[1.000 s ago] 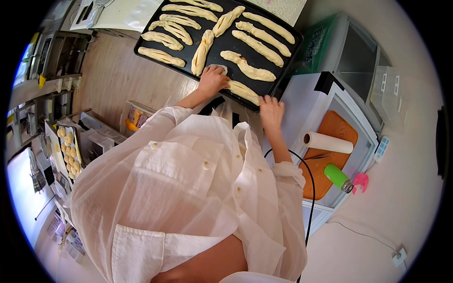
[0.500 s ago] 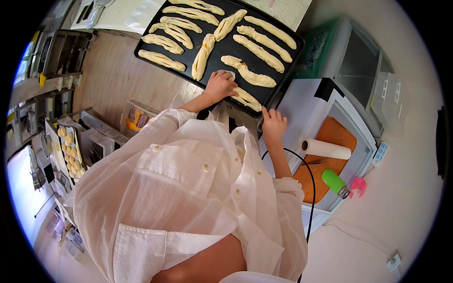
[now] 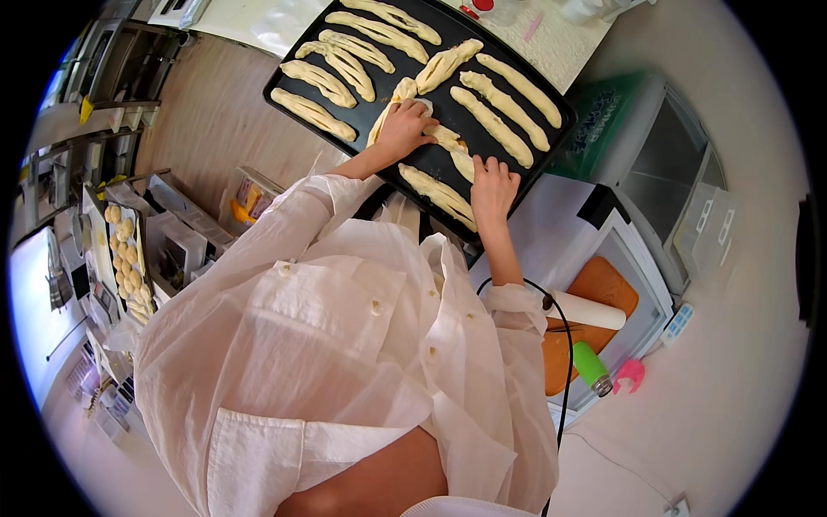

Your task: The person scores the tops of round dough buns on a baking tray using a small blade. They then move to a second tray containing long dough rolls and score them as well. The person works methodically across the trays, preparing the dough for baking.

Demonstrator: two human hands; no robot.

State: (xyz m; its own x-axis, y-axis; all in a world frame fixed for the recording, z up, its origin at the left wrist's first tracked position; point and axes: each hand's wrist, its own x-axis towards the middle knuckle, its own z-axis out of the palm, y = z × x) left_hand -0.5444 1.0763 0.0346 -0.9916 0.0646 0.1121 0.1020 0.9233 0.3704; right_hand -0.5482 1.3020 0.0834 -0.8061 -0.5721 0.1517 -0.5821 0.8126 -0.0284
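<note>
A black baking tray (image 3: 487, 146) holds several long strips of pale dough. My left hand (image 3: 407, 129) is closed on the left end of one dough strip (image 3: 449, 140) near the tray's front, with a small pale piece of something (image 3: 425, 106) showing by its fingers. At that strip's right end, my right hand (image 3: 494, 191) pinches the dough with bent fingers. Closer to me lies another dough strip (image 3: 438, 196), untouched. Beyond my left hand, a twisted dough strip (image 3: 448, 65) touches one (image 3: 401, 93) partly covered by that hand.
A floury white table (image 3: 551, 43) lies beyond the tray. To the right are a green-sided box (image 3: 599, 129), a white-framed glass-topped case (image 3: 642, 250), a paper roll (image 3: 590, 310) and a green bottle (image 3: 591, 366). A black cable (image 3: 568, 379) hangs beside my right arm. Shelving (image 3: 129, 77) stands left.
Both hands have moved from the nearest strip and the tray's front edge onto the strip behind it, gripping its ends. The tray now appears further right and lower in view.
</note>
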